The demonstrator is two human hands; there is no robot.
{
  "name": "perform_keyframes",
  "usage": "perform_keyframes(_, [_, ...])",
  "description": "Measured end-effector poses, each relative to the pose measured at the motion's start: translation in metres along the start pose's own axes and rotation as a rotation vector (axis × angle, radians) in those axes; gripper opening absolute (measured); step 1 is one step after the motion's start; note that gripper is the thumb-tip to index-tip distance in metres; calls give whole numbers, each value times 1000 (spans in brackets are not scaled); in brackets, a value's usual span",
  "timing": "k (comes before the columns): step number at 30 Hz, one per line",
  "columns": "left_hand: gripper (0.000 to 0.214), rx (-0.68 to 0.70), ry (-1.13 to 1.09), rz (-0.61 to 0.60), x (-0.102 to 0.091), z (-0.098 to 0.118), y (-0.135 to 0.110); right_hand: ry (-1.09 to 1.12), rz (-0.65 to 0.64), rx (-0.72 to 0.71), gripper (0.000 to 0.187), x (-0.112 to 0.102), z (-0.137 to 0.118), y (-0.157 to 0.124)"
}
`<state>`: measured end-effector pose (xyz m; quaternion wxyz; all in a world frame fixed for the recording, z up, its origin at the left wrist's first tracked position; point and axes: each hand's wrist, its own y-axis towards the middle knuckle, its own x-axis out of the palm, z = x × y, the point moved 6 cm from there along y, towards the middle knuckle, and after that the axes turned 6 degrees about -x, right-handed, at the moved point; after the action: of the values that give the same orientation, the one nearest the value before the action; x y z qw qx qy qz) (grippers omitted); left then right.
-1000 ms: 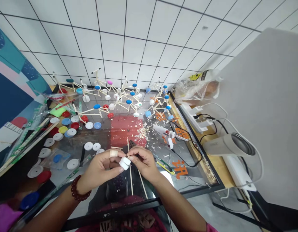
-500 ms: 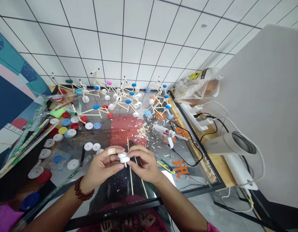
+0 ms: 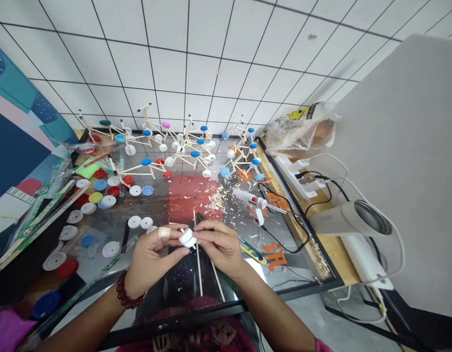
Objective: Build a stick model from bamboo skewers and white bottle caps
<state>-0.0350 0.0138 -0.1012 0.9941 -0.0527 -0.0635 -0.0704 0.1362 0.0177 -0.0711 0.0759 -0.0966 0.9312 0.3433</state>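
Note:
Two white bottle caps (image 3: pixel 188 238) lie face to face between my hands, with a short wooden stick poking out at both sides. My left hand (image 3: pixel 157 250), a bandage on one finger, pinches them from the left. From the right, the fingertips of my right hand (image 3: pixel 221 244) close on the same caps. Below and behind the hands, long thin wooden sticks (image 3: pixel 199 271) lie on the dark glass table. A dark tool, partly covered by my right hand, lies just beyond the fingers. Several loose white caps (image 3: pixel 134 222) rest left of my left hand.
Several small stick-and-cap tricycle models (image 3: pixel 194 154) stand along the back. A white glue gun (image 3: pixel 252 200) with its cord lies right of wood shavings (image 3: pixel 216 199). A yellow-green cutter (image 3: pixel 252 254) is beside my right hand. Power strips (image 3: pixel 295 176) and a white cylinder (image 3: pixel 349 217) stand at right.
The pair of caps has turned in my fingers from lying nearly flat to tilted, and the stick now shows at both ends. Both hands stay in nearly the same place.

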Motion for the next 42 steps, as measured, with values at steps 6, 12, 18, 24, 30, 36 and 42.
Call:
perform_keyframes(6, [26,-168,-240,52,-1,-10,7,-51,-33,92,27,2,2,-1])
perform_keyframes(12, [40,-202,-204,16,2,-14,6,-123,-74,-25,41,9,-2,-3])
perform_keyframes(18, [37,-228,-118,-57,3,-13,7,-111,-149,-55,53,13,0,-5])
perform_keyframes(24, [35,-225,-152,-35,5,-12,6,-127,-125,-6,47,10,-1,-4])
perform_keyframes(30, [39,-247,-110,-22,2,-14,4,-105,-120,-30,37,8,1,-5])
perform_keyframes(36, [36,-136,-62,46,-2,-9,6,-85,-81,40,21,4,2,-1])
perform_keyframes(42, [33,27,126,21,3,1,2,-178,-118,43,12,4,1,-3])
